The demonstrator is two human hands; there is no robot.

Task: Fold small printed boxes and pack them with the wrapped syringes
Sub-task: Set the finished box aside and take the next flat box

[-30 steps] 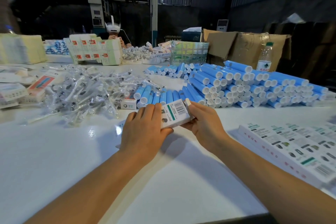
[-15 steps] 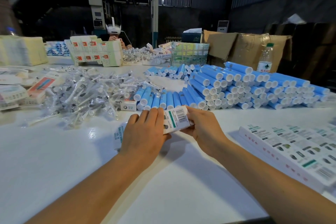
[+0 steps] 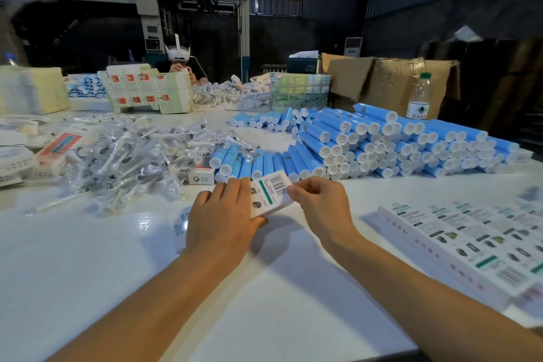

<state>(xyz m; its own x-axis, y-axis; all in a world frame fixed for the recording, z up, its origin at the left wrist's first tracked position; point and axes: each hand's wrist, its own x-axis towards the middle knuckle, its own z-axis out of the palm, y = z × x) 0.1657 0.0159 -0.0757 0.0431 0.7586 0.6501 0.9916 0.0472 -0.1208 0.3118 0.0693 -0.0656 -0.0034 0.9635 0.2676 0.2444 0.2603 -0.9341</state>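
centrally, on the white table (image 3: 88, 258), small printed box (image 3: 271, 194) held between both hands; left hand (image 3: 220, 220) grips its near end, thumb underneath; right hand (image 3: 320, 203) pinches its far edge; wrapped syringes (image 3: 126, 159) heaped just left; blue tubes (image 3: 382, 141) stacked behind.

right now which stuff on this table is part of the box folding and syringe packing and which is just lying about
Part of the job:
- small printed box, held by left hand and right hand
- pile of wrapped syringes
- flat printed box blanks

Just lying about, as far as this view shows:
- blue tubes
- water bottle
- brown cartons
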